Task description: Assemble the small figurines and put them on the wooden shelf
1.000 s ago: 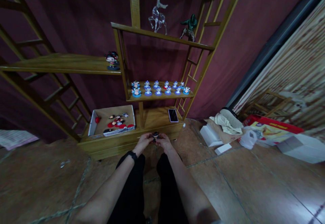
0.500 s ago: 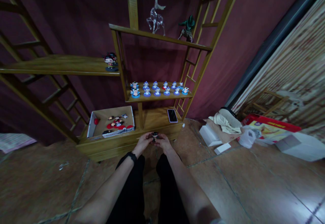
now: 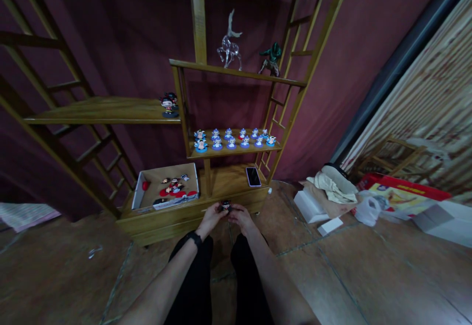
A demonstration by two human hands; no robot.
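Between my hands, in front of the low cabinet, is a small dark-haired figurine (image 3: pixel 226 206). My left hand (image 3: pixel 213 217) grips it from the left, fingers closed on its side. From the right, my right hand (image 3: pixel 241 216) pinches it with the fingertips. Ahead to the left, an open cardboard box (image 3: pixel 147 198) holds several red and black figurines (image 3: pixel 173 187) lying loose and a red ball-like piece (image 3: pixel 145 185). Two dark-haired figurines (image 3: pixel 168 104) stand at the right end of the left shelf.
Two rows of small blue and purple figurines (image 3: pixel 231 142) line the middle shelf (image 3: pixel 236 152). Above stand a clear deer (image 3: pixel 229 49) and a green figure (image 3: pixel 272 59). A phone (image 3: pixel 253 177) lies on the cabinet. White boxes (image 3: pixel 310 207) and a plastic bag (image 3: pixel 368 211) sit on the floor at right.
The camera view has tilted up slightly, so the shelves appear lower. Both hands still hold the figurine; the right fingers have shifted a little on it.
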